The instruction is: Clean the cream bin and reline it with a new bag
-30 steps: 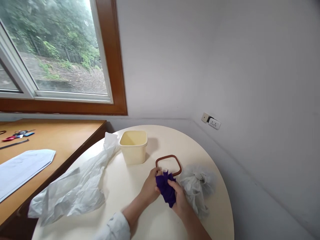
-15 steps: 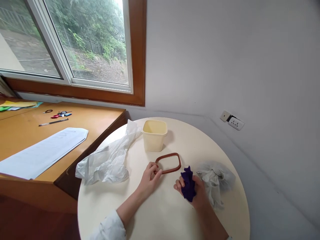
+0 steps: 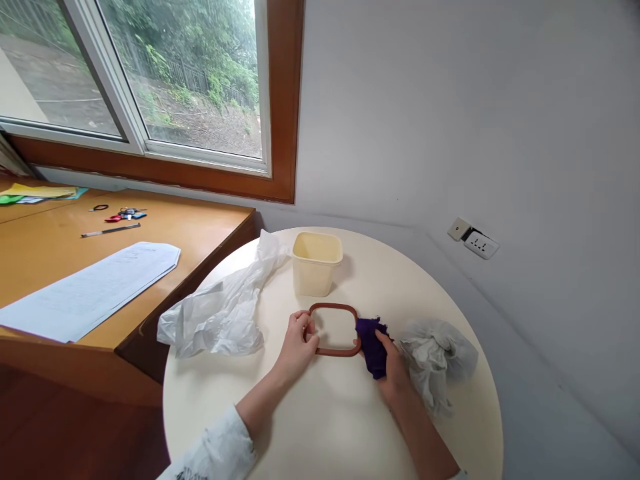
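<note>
A reddish-brown rounded rectangular frame (image 3: 336, 352), open in the middle, is between my two hands over the round table. My left hand (image 3: 299, 343) pinches its left side with thumb and fingers. My right hand (image 3: 393, 367) is closed around a dark purple cloth (image 3: 374, 350), which is pressed against the right side of the frame. Some of the right fingers are hidden behind the cloth. Just beyond the frame stands an upright cream plastic tub (image 3: 316, 277) with its top uncovered.
A crumpled white plastic bag (image 3: 220, 327) lies on the left of the round table (image 3: 320, 420). Right of my right hand rests a knotted translucent bag (image 3: 440, 353). At the left, a wooden desk (image 3: 210, 227) carries papers (image 3: 100, 287), a pen (image 3: 111, 231) and keys (image 3: 127, 214).
My right hand has moved left and up, bringing the purple cloth against the frame. The frame has turned slightly in my left hand. The whole view has shifted a little.
</note>
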The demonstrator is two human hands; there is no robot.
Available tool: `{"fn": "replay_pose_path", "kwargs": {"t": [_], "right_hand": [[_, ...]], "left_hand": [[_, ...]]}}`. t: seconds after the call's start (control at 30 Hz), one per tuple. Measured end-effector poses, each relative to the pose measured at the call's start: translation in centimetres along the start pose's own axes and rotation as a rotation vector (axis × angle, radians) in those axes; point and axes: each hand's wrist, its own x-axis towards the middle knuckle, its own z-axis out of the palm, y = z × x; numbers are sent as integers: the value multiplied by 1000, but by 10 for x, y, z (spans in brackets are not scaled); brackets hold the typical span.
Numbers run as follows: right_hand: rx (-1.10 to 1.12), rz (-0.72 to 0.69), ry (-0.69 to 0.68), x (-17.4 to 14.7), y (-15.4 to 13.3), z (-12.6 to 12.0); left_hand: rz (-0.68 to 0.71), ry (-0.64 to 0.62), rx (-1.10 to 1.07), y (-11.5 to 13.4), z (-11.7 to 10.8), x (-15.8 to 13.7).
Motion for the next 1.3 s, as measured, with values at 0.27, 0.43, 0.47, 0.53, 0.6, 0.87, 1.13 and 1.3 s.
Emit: {"fn": "replay_pose_path", "kwargs": {"t": [0.27, 0.43, 0.47, 0.53, 0.6, 0.87, 1.13, 1.3], "right_hand": [[-412, -34, 59, 1, 9, -3], [-493, -85, 97, 2, 8, -5], [-522, -125, 138, 3, 8, -5], [-577, -201, 206, 5, 8, -7], [-606, -251, 230, 7, 9, -9], [-760, -513, 253, 21, 4, -3], [-1208, -802, -107, 27, 30, 22], [-1491, -846, -131, 26, 40, 30]], "left_hand": [[-256, 79, -538, 2, -1, 8], [-375, 89, -722, 2, -3, 10], [-392, 94, -744, 1, -3, 11], [-421, 102, -784, 0, -4, 12], [-443, 100, -822, 0, -3, 12], [-527, -16, -836, 1, 0, 12], [-510, -135, -717, 6, 1, 9], [-486, -167, -674, 8, 2, 9]]}}
